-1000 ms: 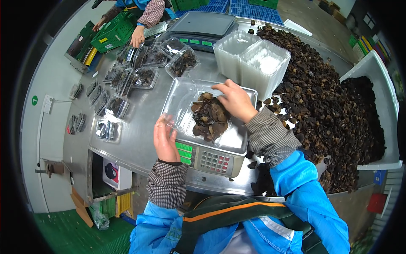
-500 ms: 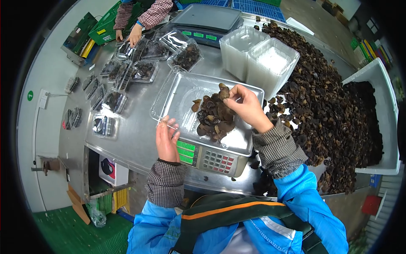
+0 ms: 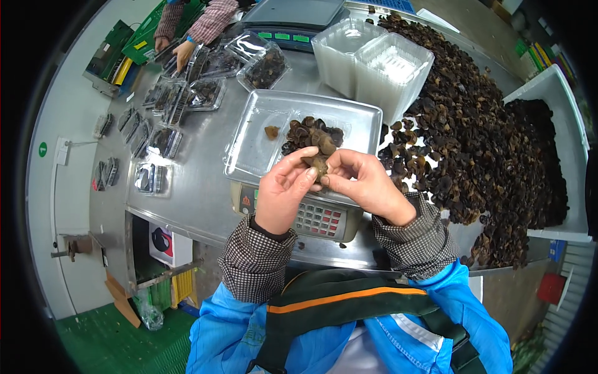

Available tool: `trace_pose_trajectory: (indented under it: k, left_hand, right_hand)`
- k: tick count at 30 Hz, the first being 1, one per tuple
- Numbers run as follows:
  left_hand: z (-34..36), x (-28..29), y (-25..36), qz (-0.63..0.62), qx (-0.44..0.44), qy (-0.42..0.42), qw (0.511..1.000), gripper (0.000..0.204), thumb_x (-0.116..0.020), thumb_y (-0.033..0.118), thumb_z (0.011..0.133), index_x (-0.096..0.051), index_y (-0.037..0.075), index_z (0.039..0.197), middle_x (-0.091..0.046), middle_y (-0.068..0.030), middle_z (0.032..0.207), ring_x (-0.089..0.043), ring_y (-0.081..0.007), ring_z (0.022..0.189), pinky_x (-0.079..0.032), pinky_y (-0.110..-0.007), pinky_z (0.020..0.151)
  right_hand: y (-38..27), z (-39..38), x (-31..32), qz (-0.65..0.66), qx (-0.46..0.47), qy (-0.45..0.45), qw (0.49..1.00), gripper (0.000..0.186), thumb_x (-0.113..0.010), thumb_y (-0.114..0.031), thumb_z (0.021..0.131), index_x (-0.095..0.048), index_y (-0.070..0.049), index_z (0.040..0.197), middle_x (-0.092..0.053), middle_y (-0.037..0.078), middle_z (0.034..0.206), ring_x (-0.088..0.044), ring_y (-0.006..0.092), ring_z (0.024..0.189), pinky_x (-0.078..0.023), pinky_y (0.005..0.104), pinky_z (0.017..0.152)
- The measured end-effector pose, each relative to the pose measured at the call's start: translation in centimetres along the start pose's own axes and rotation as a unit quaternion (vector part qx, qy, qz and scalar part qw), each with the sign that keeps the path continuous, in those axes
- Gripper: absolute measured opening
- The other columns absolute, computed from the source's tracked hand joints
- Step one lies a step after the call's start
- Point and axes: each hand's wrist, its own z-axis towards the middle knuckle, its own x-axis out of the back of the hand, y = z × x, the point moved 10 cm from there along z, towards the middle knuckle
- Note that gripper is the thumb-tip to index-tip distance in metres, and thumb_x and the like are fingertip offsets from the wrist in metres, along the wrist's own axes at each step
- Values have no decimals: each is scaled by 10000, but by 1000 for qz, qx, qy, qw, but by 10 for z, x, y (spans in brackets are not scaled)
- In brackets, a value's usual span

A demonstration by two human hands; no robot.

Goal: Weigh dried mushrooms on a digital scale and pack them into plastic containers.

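A brown wood ear mushroom [image 3: 319, 161] is pinched between the fingers of my left hand [image 3: 280, 193] and my right hand [image 3: 370, 186]. Both hands meet over the near edge of a metal weighing pan [image 3: 367, 111]. Beneath and beyond them, a small pile of wood ears [image 3: 302, 132] lies in a clear plastic box on the pan, with one loose piece [image 3: 271, 132] to its left. The pan belongs to a scale whose keypad [image 3: 319, 218] shows below my hands; my left hand covers most of its display.
Stacked clear plastic boxes [image 3: 393, 71] stand behind the pan. A big heap of wood ears [image 3: 473, 143] spreads on the right, beside a white tub [image 3: 570, 124]. Filled boxes [image 3: 165, 142] lie to the left. Another person's hand [image 3: 184, 55] handles boxes near a green crate [image 3: 140, 43] and second scale [image 3: 289, 38].
My right hand has brought the wood ear down toward me. My left hand has left the box's edge and moved right to take hold of it too. The view has shifted slightly.
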Motion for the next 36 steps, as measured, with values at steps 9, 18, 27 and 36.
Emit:
trace_pose_trajectory:
  k: [9,18,27,36]
  left_hand:
    - [-14,-19,-4,-38,-11,30,999,230,-635,-47,899,-626,-48,1129,-613,-82,1073,-634,-147,974,-568,-276,835]
    - [-21,-28,-5,-48,-45,46,997,221,-628,-4,916,-624,-28,1135,-663,-84,1036,-652,-133,890,-543,-253,807]
    - [-20,-41,-9,-94,-45,24,994,216,-633,8,917,-622,-27,1130,-669,-85,1024,-656,-136,906,-550,-258,818]
    - [-16,-43,-15,-116,0,12,993,204,-665,-35,888,-634,-40,1089,-638,-73,1039,-628,-130,943,-527,-255,852]
  right_hand:
    - [-69,-46,17,-350,208,184,895,97,-695,-94,798,-646,-49,868,-617,87,775,-616,269,729,-501,359,632]
    - [-66,-59,25,-315,186,184,912,58,-695,-94,791,-674,-55,828,-626,85,758,-629,285,746,-507,375,654]
    - [-70,-65,27,-328,208,184,903,51,-680,-80,796,-655,-39,813,-628,101,757,-628,299,746,-503,387,659]
    - [-72,-63,28,-336,215,194,896,55,-668,-71,801,-627,-35,792,-622,105,755,-624,303,735,-500,385,638]
